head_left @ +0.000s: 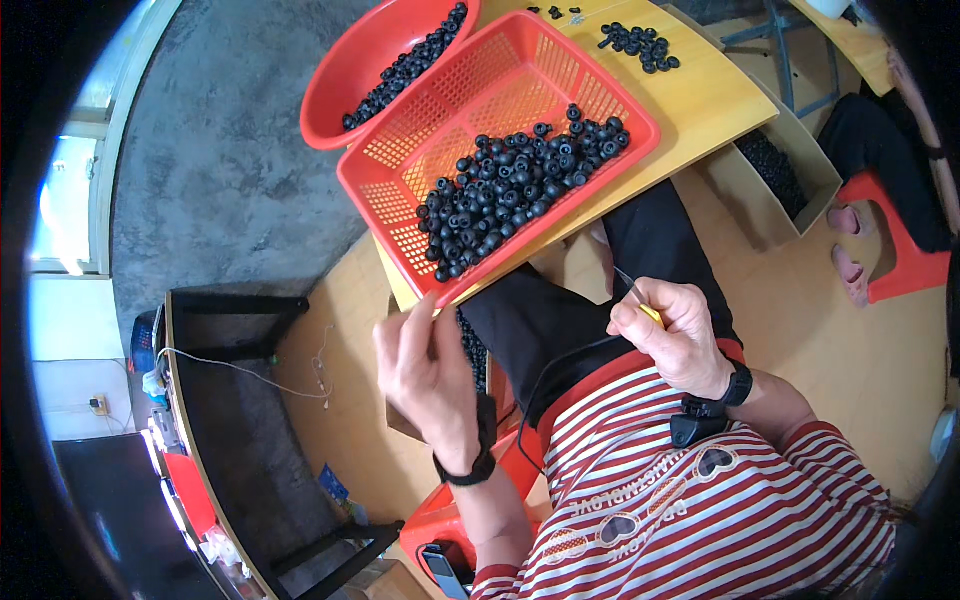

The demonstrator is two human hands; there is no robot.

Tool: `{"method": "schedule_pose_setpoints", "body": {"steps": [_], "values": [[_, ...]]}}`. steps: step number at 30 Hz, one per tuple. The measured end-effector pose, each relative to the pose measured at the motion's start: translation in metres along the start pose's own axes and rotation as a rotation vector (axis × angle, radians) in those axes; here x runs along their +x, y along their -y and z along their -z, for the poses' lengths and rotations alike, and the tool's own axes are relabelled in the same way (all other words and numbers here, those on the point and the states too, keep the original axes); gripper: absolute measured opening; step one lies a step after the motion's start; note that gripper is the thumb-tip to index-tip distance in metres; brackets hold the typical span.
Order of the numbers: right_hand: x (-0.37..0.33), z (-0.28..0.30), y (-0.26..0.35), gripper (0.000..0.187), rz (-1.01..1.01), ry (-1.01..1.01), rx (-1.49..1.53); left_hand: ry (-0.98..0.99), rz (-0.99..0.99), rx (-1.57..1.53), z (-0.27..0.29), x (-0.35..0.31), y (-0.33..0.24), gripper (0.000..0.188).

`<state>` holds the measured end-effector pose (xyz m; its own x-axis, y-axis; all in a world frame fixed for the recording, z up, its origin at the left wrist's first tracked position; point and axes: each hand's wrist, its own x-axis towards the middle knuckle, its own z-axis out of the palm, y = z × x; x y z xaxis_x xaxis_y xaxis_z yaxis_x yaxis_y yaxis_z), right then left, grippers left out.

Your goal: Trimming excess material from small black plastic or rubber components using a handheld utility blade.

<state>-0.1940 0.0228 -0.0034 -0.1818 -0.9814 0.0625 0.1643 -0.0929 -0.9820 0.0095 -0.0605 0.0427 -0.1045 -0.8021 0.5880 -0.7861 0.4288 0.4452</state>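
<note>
My left hand [425, 375] is at the near left corner of a red perforated plastic basket [640, 130], its fingers loosely bent and apart. No object shows between them. Whether the fingertips touch the basket rim, I cannot tell. Many small round black parts with holes [510, 180] lie heaped in the basket's near side. Over my lap, my right hand [675, 335] is closed around a small knife [652, 314] with a yellow handle. Its thin pointed blade sticks out toward the table, and most of the handle is hidden in my fingers.
The basket rests on a yellow wooden table [700, 110]. Behind it, a red basin [325, 105] holds more black parts; a small pile [640, 48] lies to its right. A cardboard box [770, 215] stands below at right, near another person's legs and a red stool [900, 250].
</note>
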Motion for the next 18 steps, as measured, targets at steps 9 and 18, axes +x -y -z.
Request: {"method": "schedule_pose_setpoints", "body": {"steps": [9, 18], "values": [[0.001, 0.003, -0.001, 0.029, 0.035, -0.029, -0.013, 0.235, -0.226, 0.029, -0.079, 0.057, -0.007, 0.02], [-0.001, 0.004, -0.004, 0.031, 0.064, -0.02, 0.01, 0.289, -0.24, 0.015, -0.101, 0.064, 0.002, 0.016]]}}
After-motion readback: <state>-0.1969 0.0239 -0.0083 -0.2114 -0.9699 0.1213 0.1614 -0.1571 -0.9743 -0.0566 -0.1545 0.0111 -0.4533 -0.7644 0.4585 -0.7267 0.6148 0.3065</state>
